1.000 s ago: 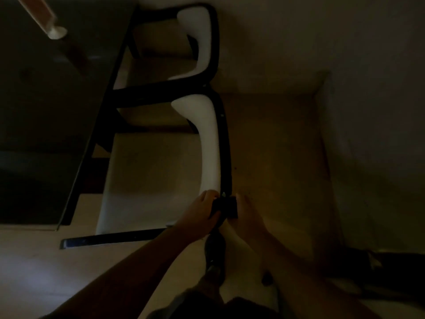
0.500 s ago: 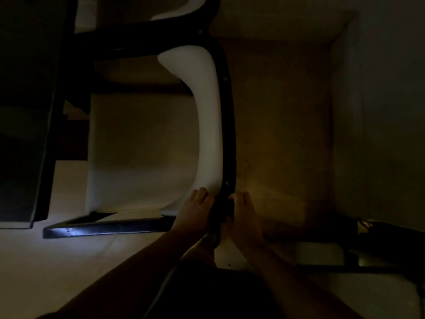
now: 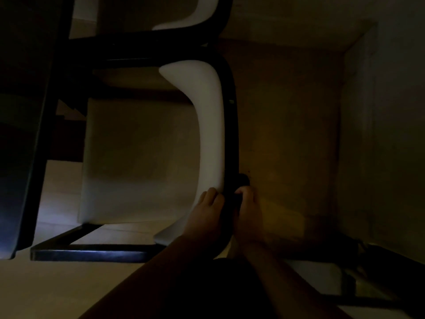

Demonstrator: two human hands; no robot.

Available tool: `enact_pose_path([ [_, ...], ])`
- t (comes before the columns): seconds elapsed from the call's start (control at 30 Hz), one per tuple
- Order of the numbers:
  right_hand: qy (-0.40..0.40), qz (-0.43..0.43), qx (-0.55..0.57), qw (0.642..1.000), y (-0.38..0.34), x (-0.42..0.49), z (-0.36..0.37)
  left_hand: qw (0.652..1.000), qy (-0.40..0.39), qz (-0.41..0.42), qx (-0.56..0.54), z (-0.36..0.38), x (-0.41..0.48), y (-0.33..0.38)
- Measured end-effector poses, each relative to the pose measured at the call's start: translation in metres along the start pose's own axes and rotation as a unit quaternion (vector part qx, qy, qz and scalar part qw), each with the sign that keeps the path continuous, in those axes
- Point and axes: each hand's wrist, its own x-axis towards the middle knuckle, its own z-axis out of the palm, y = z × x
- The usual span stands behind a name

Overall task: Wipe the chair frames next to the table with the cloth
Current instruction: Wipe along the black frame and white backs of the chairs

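Head view, in dim light: we look down on both our bare hands gripping the near end of a chair back. Our left hand (image 3: pixel 208 211) curls its fingers (image 3: pixel 212 194) over the white curved padded backrest (image 3: pixel 210 125), where it meets the black curved chair frame (image 3: pixel 231 134) running along the backrest's outer edge. Our right hand (image 3: pixel 247 211) sits just beside it on the far side of that frame, fingers bent against the rail. The two hands lie close together with the black rail between them. A small dark lump (image 3: pixel 243 180) shows just above our right fingertips, against the frame; it may be the dark cloth, but in this gloom we cannot tell for sure, nor whether the right hand is clamped on it.

Left of our left hand spreads the pale square seat (image 3: pixel 138 162) of the chair, and beyond that, farther left, the dark edge of the table (image 3: pixel 27 134). A black base bar (image 3: pixel 92 252) of the frame lies on the pale floor (image 3: pixel 57 284) below and left of our left forearm. Above our hands, beyond the backrest's far end, a second chair (image 3: pixel 207 14) of the same make stands beside the first. To the right of our right hand the floor runs to a shadowed wall (image 3: pixel 386 134).
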Motion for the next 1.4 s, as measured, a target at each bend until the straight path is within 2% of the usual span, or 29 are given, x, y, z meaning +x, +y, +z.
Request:
enact_pose_path([
  [0.07,-0.004,-0.020,0.021,1.000,-0.007,0.038,-0.011,0.996,0.072,-0.032,-0.028,-0.005,0.035,0.000],
  [0.13,0.015,-0.040,0.037,0.998,-0.022,0.071,-0.020,0.992,0.108,-0.044,-0.035,-0.014,0.064,-0.001],
  [0.23,0.032,-0.101,0.043,0.993,-0.047,0.132,-0.029,0.991,0.130,-0.044,-0.009,-0.029,0.120,-0.016],
  [0.37,0.020,-0.129,0.070,0.989,-0.066,0.207,-0.038,0.986,0.158,-0.026,0.038,-0.058,0.187,-0.034],
  [0.47,0.044,-0.144,0.083,0.985,-0.083,0.257,-0.039,0.982,0.173,-0.020,0.073,-0.082,0.236,-0.046],
  [0.8,0.022,-0.205,0.068,0.976,-0.152,0.396,-0.032,0.969,0.204,-0.114,0.076,-0.166,0.354,-0.094],
  [0.87,0.015,-0.228,0.080,0.970,-0.160,0.403,-0.034,0.964,0.218,-0.140,0.055,-0.175,0.363,-0.092],
  [0.93,0.004,-0.204,0.089,0.975,-0.162,0.402,-0.035,0.960,0.226,-0.161,0.025,-0.175,0.361,-0.085],
  [1.0,-0.036,-0.167,0.081,0.982,-0.155,0.392,-0.036,0.960,0.227,-0.162,-0.012,-0.167,0.347,-0.078],
  [1.07,-0.069,-0.174,0.067,0.980,-0.141,0.373,-0.037,0.965,0.218,-0.142,-0.034,-0.156,0.327,-0.072],
  [1.23,-0.069,-0.209,0.052,0.974,-0.112,0.310,-0.049,0.979,0.167,-0.111,-0.035,-0.138,0.279,-0.056],
  [1.4,-0.136,-0.199,-0.011,0.970,-0.073,0.220,-0.058,0.988,0.099,-0.109,-0.037,-0.097,0.189,-0.032],
])
